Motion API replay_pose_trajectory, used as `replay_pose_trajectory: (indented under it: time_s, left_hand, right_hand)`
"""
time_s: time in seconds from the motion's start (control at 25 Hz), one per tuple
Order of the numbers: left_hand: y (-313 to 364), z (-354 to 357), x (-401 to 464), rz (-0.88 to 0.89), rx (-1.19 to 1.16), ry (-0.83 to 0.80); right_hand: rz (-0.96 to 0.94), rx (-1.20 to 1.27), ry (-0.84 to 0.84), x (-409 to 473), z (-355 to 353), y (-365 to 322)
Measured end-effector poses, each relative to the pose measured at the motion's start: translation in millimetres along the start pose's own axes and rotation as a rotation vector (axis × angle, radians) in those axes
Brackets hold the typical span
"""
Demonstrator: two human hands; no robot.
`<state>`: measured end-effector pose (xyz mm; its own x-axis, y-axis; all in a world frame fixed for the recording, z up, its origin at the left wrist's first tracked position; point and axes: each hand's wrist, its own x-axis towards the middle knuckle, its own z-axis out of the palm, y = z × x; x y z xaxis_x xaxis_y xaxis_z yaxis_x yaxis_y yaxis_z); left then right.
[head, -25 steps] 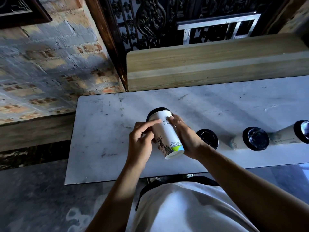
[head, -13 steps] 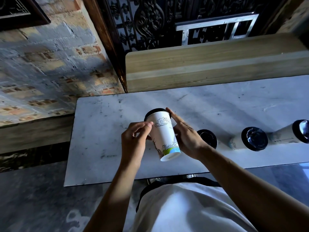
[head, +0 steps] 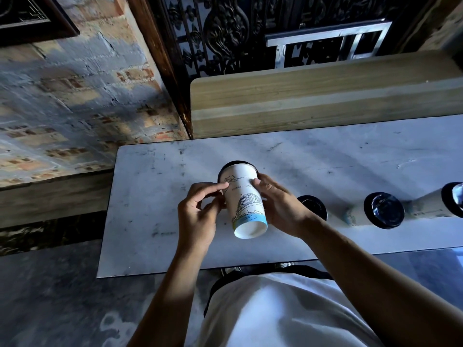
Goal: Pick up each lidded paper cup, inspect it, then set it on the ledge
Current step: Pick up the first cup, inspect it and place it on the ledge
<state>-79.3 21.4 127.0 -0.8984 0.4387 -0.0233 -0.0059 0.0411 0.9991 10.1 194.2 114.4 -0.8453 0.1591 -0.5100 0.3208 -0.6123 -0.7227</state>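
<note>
1. Head view: a lidded paper cup (head: 244,200) is held off the bench (head: 155,221) above its near-left part, tilted so its black lid (head: 236,163) points toward the far edge and its open-rimmed white base faces the person; line drawings of a bridge and some lettering run round its wall, with a blue-green band at the base.
2. The left hand (head: 198,216) touches the cup's left side with its forefinger and thumb, the other fingers loosely curled and apart from the wall; the right hand (head: 278,204) curls round the right side, thumb tip on the printed face near the lid; between them the cup is pinched lightly, not squeezed.
3. Three more lidded cups stand along the near edge to the right: a near cup (head: 313,207) partly hidden by the right wrist, a middle cup (head: 383,210), and a far-right cup (head: 448,201) cut by the frame.
4. The wooden ledge (head: 325,101) runs along the bench's far edge; no cup stands on it yet.
5. Judgement on handling: the cup looks light, whether full or empty cannot be told; thin paper wall will dent under a hard grip; the lid may pop if pressed; best held round the mid-wall, or just under the stiffer rim, and set down base first.
</note>
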Motion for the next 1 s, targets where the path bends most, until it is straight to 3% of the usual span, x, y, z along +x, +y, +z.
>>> replay_pose_trajectory:
  time_s: [0.2,0.44,0.68,1.0]
  left_hand:
    - [2,3,-2,0.036,0.035,-0.038]
    - [1,6,-2,-0.153,-0.117,0.035]
    - [-1,4,1,-0.220,-0.061,0.083]
    - [1,-4,1,-0.047,0.091,0.016]
  right_hand:
    - [0.006,0.033,-0.064,4,-4,-1]
    - [0.080,0.034,-0.110,1,-12,-3]
    - [0.035,0.050,-0.110,7,-13,1]
    - [0.024,0.066,-0.088,7,-8,-11]
